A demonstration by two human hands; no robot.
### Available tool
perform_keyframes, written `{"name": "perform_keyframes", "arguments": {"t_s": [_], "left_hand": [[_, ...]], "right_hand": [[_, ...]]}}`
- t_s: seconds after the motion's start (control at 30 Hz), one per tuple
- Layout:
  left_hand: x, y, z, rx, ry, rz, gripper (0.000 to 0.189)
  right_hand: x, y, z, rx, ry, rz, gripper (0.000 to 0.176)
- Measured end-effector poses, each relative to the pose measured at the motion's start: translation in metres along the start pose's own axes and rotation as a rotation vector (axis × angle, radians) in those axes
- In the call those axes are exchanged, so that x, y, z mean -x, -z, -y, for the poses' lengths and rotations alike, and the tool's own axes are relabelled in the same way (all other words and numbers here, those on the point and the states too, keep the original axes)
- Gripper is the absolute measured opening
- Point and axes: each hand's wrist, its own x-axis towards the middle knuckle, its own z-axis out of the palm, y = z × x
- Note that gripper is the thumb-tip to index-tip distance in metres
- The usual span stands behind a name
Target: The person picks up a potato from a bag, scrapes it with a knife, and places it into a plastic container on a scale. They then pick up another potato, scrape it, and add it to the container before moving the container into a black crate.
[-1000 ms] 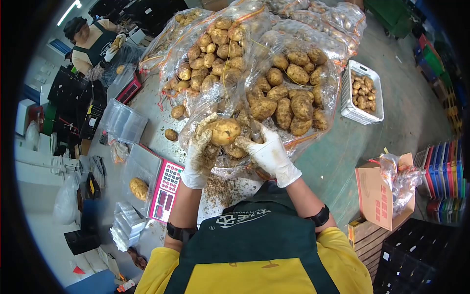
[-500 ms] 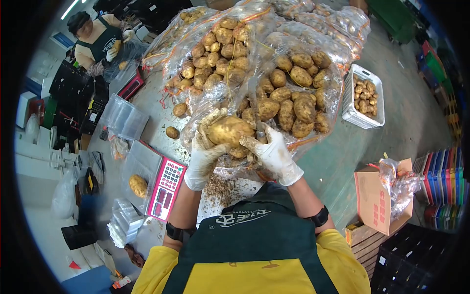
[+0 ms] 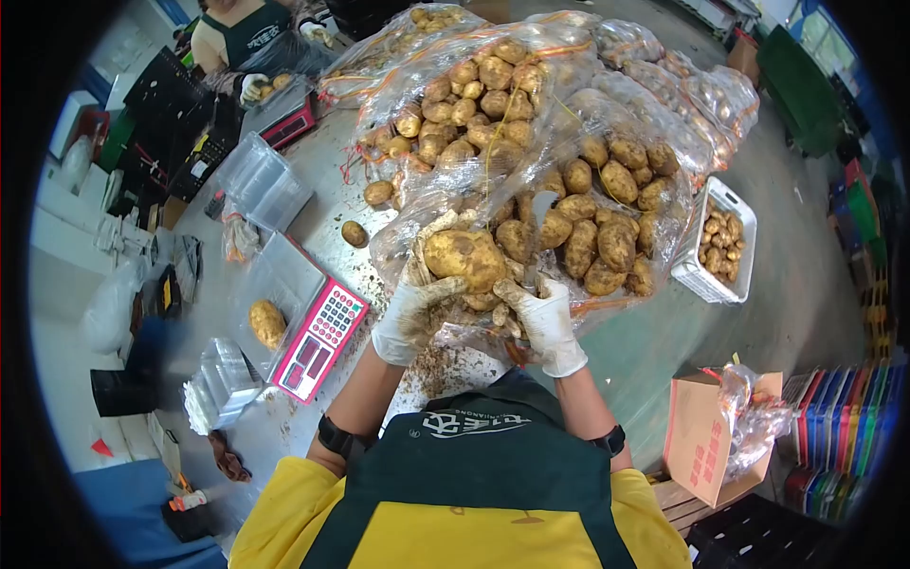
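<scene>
Potato (image 3: 463, 258) extraction step: left hand (image 3: 412, 308) clamped on it at the bag (image 3: 542, 204) mouth; right hand (image 3: 550, 322) grip cannot be told. Next move probably calls for a supported lift clear.

Grey-green concrete floor (image 3: 806, 284); stacked coloured crates (image 3: 844, 417) at right; black crates (image 3: 171, 104) at left; green bin (image 3: 801, 85) beyond

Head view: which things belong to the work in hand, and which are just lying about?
In hand: big potato in left hand; clear potato bag at right hand.
Lying about: pink scale, white crate, cardboard box, loose potato.
</scene>
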Motion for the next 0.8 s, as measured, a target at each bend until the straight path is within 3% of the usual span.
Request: {"name": "perform_keyframes", "arguments": {"t_s": [0.17, 0.3, 0.33, 0.43, 0.47, 0.57, 0.6, 0.7, 0.8], "left_hand": [[0.009, 0.017, 0.0, -0.009, -0.029, -0.057, 0.062], [0.012, 0.021, 0.005, -0.015, -0.051, -0.023, 0.063], [0.011, 0.021, 0.006, -0.029, -0.075, -0.03, 0.064], [0.006, 0.024, 0.015, -0.069, -0.159, -0.054, 0.069], [0.003, 0.029, 0.021, -0.078, -0.195, -0.068, 0.07], [0.002, 0.028, 0.02, -0.132, -0.213, -0.102, 0.072], [0.003, 0.027, 0.019, -0.155, -0.204, -0.113, 0.073], [0.004, 0.026, 0.019, -0.163, -0.257, -0.12, 0.071], [0.003, 0.029, 0.022, -0.152, -0.265, -0.151, 0.069]], "right_hand": [[-0.002, -0.007, -0.003, 0.091, 0.023, -0.154, 0.02], [-0.004, -0.015, -0.014, 0.31, 0.258, -0.157, 0.022], [-0.013, -0.008, -0.027, 0.7, 0.609, -0.18, 0.046], [-0.005, -0.017, -0.021, 1.054, 0.56, -0.127, 0.073], [-0.001, -0.023, -0.016, 1.197, 0.389, -0.034, 0.086], [0.003, -0.032, -0.026, 1.251, 0.38, -0.007, 0.085], [0.002, -0.033, -0.027, 1.25, 0.475, -0.01, 0.084], [-0.003, -0.03, -0.013, 1.168, 0.258, -0.013, 0.081], [-0.003, -0.027, -0.027, 1.178, 0.309, 0.007, 0.077]]}}
